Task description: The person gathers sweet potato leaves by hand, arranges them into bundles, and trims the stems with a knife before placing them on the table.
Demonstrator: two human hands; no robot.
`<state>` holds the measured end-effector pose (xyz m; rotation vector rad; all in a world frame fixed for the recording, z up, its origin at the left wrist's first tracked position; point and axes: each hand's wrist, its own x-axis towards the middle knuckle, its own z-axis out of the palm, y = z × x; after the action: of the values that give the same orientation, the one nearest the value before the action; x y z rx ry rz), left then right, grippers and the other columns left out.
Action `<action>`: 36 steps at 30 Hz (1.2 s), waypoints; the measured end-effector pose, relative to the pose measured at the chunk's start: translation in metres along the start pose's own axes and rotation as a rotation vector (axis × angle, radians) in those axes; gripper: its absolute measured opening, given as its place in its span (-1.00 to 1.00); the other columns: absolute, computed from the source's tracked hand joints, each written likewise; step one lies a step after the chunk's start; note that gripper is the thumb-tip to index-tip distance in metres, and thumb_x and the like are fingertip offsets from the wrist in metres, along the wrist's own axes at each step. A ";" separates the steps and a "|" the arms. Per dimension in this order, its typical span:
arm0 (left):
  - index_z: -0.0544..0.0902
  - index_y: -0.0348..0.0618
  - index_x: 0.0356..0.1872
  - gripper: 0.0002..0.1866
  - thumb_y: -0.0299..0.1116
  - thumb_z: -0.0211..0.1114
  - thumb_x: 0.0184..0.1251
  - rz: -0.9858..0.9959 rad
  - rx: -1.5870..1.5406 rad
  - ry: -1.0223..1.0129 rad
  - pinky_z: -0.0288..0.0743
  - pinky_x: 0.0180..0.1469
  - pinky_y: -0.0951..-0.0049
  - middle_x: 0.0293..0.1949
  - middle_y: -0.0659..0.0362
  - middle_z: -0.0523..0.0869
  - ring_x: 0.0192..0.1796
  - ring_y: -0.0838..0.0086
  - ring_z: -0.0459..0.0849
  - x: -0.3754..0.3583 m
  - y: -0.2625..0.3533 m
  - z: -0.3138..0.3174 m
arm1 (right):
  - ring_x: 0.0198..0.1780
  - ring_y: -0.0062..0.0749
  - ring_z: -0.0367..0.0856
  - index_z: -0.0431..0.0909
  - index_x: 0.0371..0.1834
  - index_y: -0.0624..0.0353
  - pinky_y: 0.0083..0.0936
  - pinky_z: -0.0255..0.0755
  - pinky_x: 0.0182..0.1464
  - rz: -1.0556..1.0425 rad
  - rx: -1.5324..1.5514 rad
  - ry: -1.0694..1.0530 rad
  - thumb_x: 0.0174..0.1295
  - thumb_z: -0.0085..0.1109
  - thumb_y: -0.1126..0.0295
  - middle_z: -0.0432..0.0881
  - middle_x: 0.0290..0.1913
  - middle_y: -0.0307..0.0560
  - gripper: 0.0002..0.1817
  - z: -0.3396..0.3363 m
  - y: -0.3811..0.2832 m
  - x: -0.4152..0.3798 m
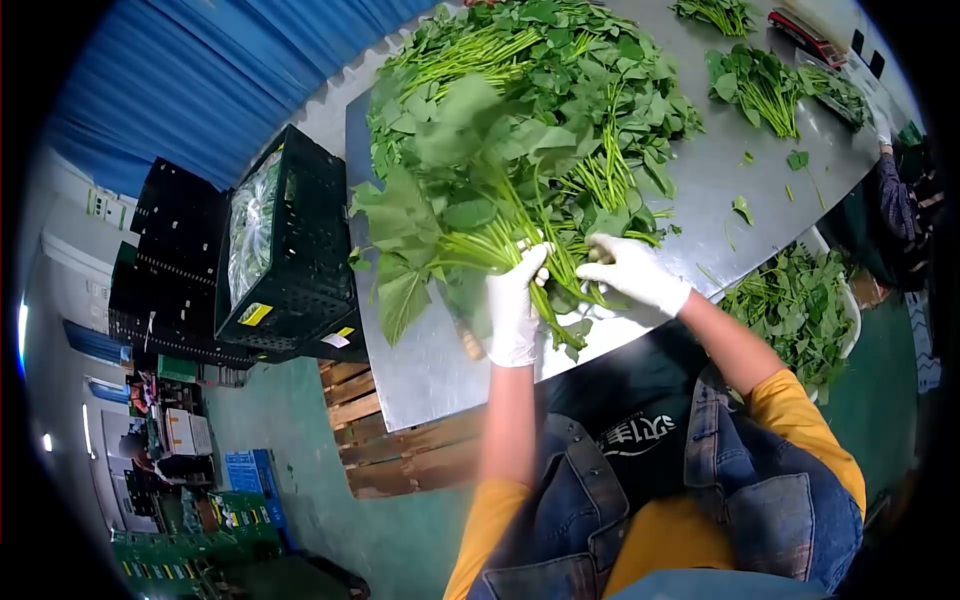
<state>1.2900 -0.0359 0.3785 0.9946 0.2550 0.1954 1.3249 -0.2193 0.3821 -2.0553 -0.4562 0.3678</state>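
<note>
A bunch of leafy greens (490,240) with long pale-green stems is in my gloved left hand (515,300), its fingers wrapped round the stems. The bunch's leaves spread up and to the left, blurred in part. At the right side of the stems, my gloved right hand (640,275) has its fingers bent and closed against the stems and small leaves. Just beyond both hands lies a large heap of the same greens (560,60) on the metal table (430,375). A brownish handle-like thing (469,342) shows beside my left wrist, partly hidden.
Smaller bunches (760,85) and loose leaves lie on the table's right side. A white tub (850,320) of greens stands below its right edge. Dark crates (300,240), one with bagged contents, stack at the left by a wooden pallet (365,440). Another person's sleeve (893,195) shows far right.
</note>
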 end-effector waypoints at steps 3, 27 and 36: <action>0.63 -0.32 -0.15 -0.79 -0.62 0.35 0.17 0.013 0.062 -0.046 0.43 -0.45 0.72 -0.32 0.18 0.70 -0.47 0.66 0.59 -0.009 0.006 0.008 | -0.18 -0.57 0.59 0.56 0.11 0.35 -0.60 0.46 -0.03 -0.054 0.391 -0.330 0.23 0.28 0.18 0.71 -0.19 -0.16 -0.50 0.020 0.020 0.027; 0.62 -0.30 -0.07 -0.81 -0.44 0.17 0.42 0.383 0.460 0.138 0.32 -0.36 0.73 -0.39 0.28 0.59 -0.43 0.70 0.43 0.012 0.028 -0.067 | 0.25 -0.20 0.44 0.06 0.43 0.32 -0.53 0.57 0.04 -0.200 2.157 0.720 0.18 0.30 0.07 0.32 0.31 0.23 -0.11 -0.141 0.179 -0.158; 0.52 -0.24 -0.07 -0.78 -0.60 0.26 0.28 -0.013 -0.139 -0.025 0.41 -0.47 0.71 -0.29 0.05 0.72 -0.50 0.64 0.53 -0.001 -0.008 -0.005 | 0.15 -0.43 0.52 0.33 0.31 0.38 -0.52 0.49 0.06 0.037 0.515 -0.258 0.16 0.20 0.47 0.58 0.13 -0.02 -0.40 -0.029 0.035 -0.062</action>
<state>1.2874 -0.0363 0.3694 0.8567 0.2222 0.1864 1.2892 -0.2861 0.3712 -1.5233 -0.4251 0.7006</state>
